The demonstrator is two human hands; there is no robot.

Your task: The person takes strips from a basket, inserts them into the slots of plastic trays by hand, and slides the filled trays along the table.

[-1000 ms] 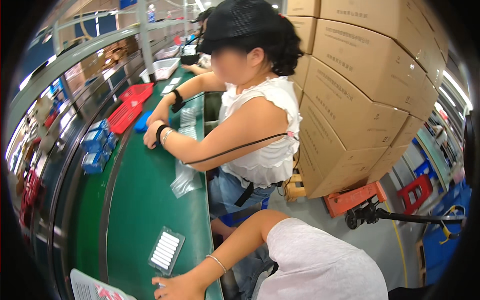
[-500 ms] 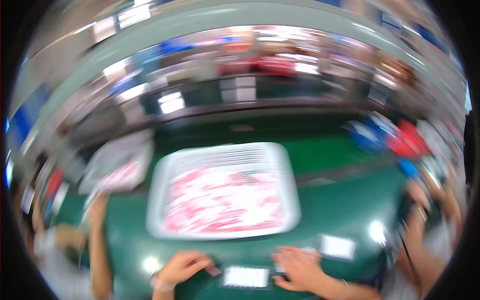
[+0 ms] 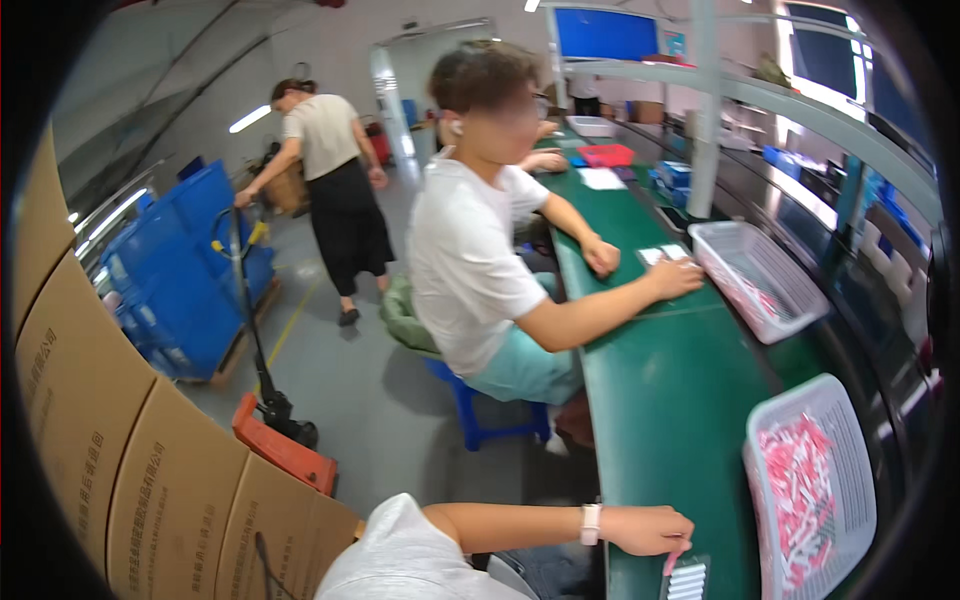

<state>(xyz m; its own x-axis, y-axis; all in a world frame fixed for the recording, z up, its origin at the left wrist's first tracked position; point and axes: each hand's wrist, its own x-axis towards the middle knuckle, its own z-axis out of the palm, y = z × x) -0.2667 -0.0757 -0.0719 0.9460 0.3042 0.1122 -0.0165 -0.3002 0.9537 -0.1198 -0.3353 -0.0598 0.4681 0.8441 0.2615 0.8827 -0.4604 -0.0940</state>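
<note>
My left hand (image 3: 648, 528), with a pale band at the wrist, reaches over the green table (image 3: 650, 420) from the lower edge. Its fingers pinch a small pink piece (image 3: 673, 561), too small to name more exactly. Just below the fingertips lies a flat clear holder (image 3: 687, 580) with a row of white strips. To the right of the hand stands a white plastic basket (image 3: 862, 480) holding many small pink and white pieces (image 3: 800, 490). My right hand is out of the picture.
A seated co-worker (image 3: 480, 240) works along the table beside another white basket (image 3: 760, 290). Farther off, a person (image 3: 335, 170) holds a pallet jack (image 3: 285, 440) near blue-wrapped goods (image 3: 185, 275). Cardboard boxes (image 3: 180, 490) are stacked at left; a metal post (image 3: 704, 120) rises behind the table.
The view has swung far to the left, bringing in the co-worker, boxes and pallet jack. My right hand has left the picture. My left hand still holds the pink piece.
</note>
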